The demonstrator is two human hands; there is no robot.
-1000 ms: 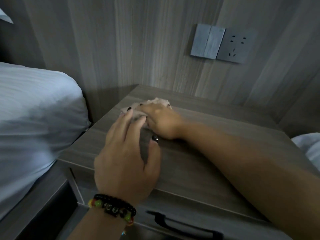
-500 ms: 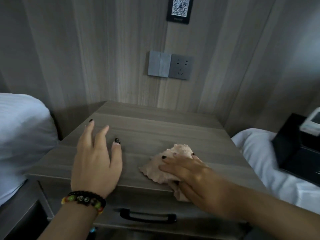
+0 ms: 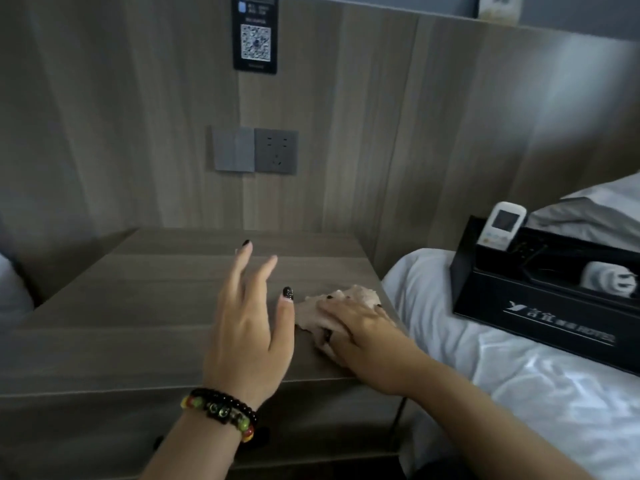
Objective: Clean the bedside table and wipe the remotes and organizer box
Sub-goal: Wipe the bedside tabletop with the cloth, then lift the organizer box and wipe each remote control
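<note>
**Wiping at the right-hand edge**

Pressing flat, the right hand pins a pink cloth at the bedside table right edge. The left hand is spread, grasping nothing. The organizer box, holding a white remote, is seen on the bed.

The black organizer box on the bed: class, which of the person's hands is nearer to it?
Right. The right hand presses the cloth at the table's right edge, beside the organizer box; the left hand rests further left.

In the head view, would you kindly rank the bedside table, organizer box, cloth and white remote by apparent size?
1. bedside table
2. organizer box, though it sits on the bed, off to one side
3. cloth, partly under the right hand
4. white remote, partly inside the box
</note>
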